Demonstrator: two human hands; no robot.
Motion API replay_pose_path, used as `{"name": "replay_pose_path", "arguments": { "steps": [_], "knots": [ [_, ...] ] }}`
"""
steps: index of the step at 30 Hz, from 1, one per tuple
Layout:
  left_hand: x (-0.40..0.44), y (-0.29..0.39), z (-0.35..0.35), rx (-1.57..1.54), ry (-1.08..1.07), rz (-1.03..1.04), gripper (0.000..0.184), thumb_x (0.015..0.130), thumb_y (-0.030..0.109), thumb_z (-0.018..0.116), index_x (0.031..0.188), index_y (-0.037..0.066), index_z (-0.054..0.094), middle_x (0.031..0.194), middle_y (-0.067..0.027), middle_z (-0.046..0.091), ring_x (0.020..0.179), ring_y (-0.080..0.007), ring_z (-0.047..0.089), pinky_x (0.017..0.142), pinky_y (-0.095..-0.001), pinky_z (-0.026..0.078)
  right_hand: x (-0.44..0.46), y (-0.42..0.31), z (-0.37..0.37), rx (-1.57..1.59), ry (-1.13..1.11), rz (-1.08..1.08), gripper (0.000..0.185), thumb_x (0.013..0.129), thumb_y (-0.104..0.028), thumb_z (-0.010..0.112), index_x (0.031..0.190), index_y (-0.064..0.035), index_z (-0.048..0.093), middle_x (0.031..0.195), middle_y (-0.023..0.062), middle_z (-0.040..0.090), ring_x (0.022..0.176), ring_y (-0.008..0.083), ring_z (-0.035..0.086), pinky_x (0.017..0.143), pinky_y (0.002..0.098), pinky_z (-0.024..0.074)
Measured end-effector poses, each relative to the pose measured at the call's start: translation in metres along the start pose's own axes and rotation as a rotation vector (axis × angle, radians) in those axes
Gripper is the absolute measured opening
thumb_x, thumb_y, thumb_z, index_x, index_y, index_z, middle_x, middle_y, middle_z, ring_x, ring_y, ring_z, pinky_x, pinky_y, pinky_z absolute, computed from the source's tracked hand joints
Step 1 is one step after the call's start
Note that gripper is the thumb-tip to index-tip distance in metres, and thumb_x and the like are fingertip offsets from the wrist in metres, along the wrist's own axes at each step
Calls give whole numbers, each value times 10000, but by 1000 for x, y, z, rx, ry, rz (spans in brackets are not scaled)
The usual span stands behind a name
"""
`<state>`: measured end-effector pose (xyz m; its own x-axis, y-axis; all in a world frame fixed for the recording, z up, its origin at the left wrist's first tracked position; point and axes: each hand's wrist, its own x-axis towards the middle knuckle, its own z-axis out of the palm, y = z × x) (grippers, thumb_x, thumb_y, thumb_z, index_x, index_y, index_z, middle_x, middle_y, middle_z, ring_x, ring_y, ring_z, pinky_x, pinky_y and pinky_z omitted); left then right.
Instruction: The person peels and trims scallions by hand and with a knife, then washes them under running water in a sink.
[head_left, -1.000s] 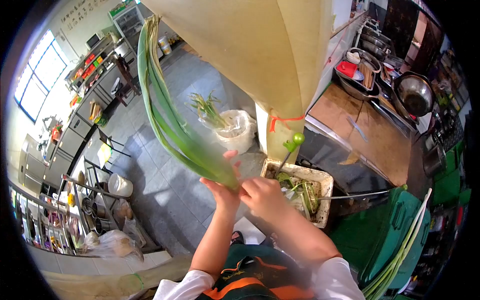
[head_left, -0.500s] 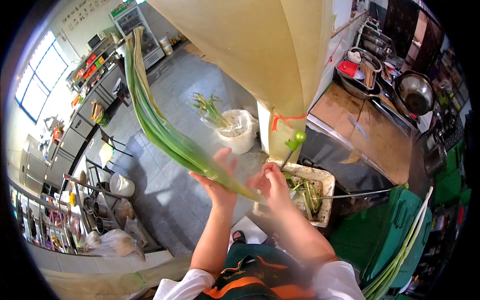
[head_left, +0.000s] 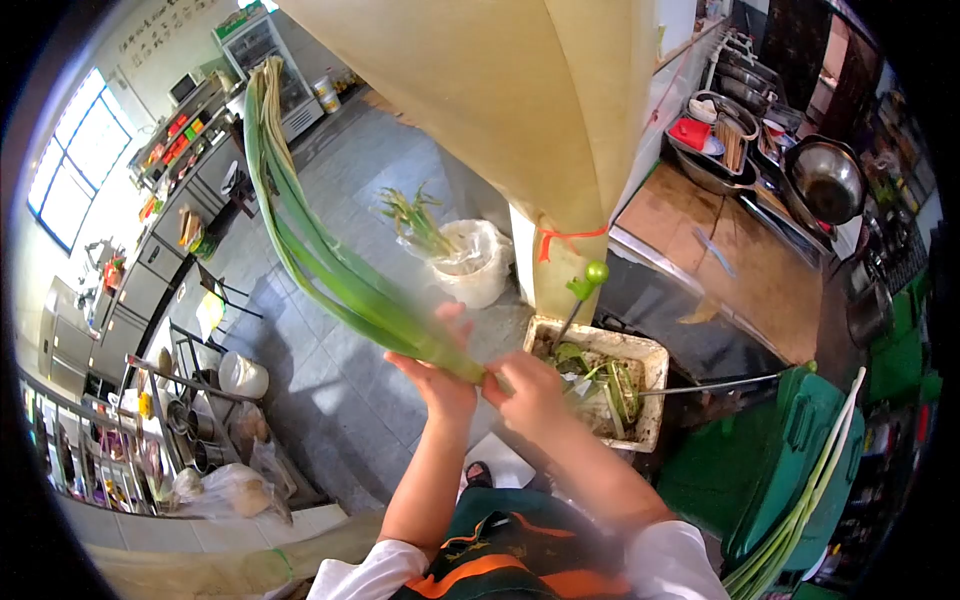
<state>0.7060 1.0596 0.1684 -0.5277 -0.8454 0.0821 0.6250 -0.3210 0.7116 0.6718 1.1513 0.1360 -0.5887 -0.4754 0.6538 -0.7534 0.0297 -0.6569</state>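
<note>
A long leek [head_left: 335, 275] slants from the upper left, its dry leaf tips high and its pale end between my hands. My left hand [head_left: 442, 385] is wrapped round its lower stalk, palm up, with the fingers partly blurred. At the stalk's pale end, my right hand [head_left: 528, 392] is closed in a pinch; what it pinches is too small to make out. Just beyond my right hand stands a dirty white tray [head_left: 655, 385] with green leaf scraps [head_left: 615, 390] in it.
A white bucket [head_left: 475, 275] holds leafy stalks. Peeled leeks [head_left: 800, 510] lie by a green bin [head_left: 745, 460] at the right. A cardboard-covered table [head_left: 720, 250], a curtain [head_left: 560, 110] with a red tie and a metal rod [head_left: 710, 385] stand near; shelves [head_left: 200, 400] line the left.
My right hand moved away from the stalk's end, then came back to it with fingers pinched. The leek's top has swung left since the first frame.
</note>
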Motion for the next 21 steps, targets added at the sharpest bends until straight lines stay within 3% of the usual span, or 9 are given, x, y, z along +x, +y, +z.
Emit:
{"name": "replay_pose_path", "arguments": {
  "steps": [1,3,4,5,7,9,13,18,21],
  "knots": [
    [3,1,-6,0,0,0,704,672,755,243,664,83,453,894,-72,484,937,-200,414,809,-351,306,0,3,1,12,11,41,118,675,-63,602,757,-52,519,677,56,540,602,222,557,503,287,436],
    [10,8,-18,-37,-186,1,695,677,746,253,544,82,410,715,-69,469,784,-203,432,730,-331,335,-3,12,2,610,10,644,40,774,-89,518,772,-50,511,670,42,541,623,189,562,533,280,442],
    [11,9,-10,-132,19,-20,688,688,735,258,481,87,365,544,-39,378,608,-179,381,606,-294,337,-10,32,13,868,123,663,71,834,-113,432,815,-55,468,664,43,529,625,170,550,549,284,449],
    [14,11,-15,-130,20,-19,688,688,735,258,481,87,365,544,-39,378,608,-179,381,606,-294,337,-9,36,8,870,122,664,71,834,-113,432,815,-55,468,664,43,529,625,170,550,549,284,449],
    [25,17,-32,-175,-94,-22,673,692,730,258,480,98,353,495,-8,322,537,-151,330,535,-267,312,-7,46,-4,1392,202,1062,53,832,-115,419,824,-63,410,638,53,494,583,178,521,537,308,455],
    [31,26,-32,-181,-97,14,662,699,723,261,484,102,342,478,11,289,504,-127,283,499,-248,288,-19,67,-11,1253,252,1008,38,835,-91,390,817,-94,357,560,16,352,484,143,393,464,286,384],
    [45,54,-51,-257,-96,75,638,697,711,303,522,101,363,484,13,299,522,-126,296,523,-248,301,-47,113,-63,557,352,985,54,867,-179,374,879,-127,384,538,-27,329,420,69,314,377,214,282],
    [57,83,-90,-239,77,104,631,678,720,334,533,107,364,501,9,328,547,-132,341,536,-260,311,-136,245,-146,199,592,869,62,875,-185,354,859,-125,360,531,-15,325,399,74,295,348,229,261],
    [60,93,-107,-207,31,110,621,708,698,298,605,93,390,539,3,343,580,-147,365,575,-283,336,-142,244,-187,218,708,931,52,863,-134,358,895,-94,368,544,-9,343,406,81,335,360,239,280]
  ]
}}
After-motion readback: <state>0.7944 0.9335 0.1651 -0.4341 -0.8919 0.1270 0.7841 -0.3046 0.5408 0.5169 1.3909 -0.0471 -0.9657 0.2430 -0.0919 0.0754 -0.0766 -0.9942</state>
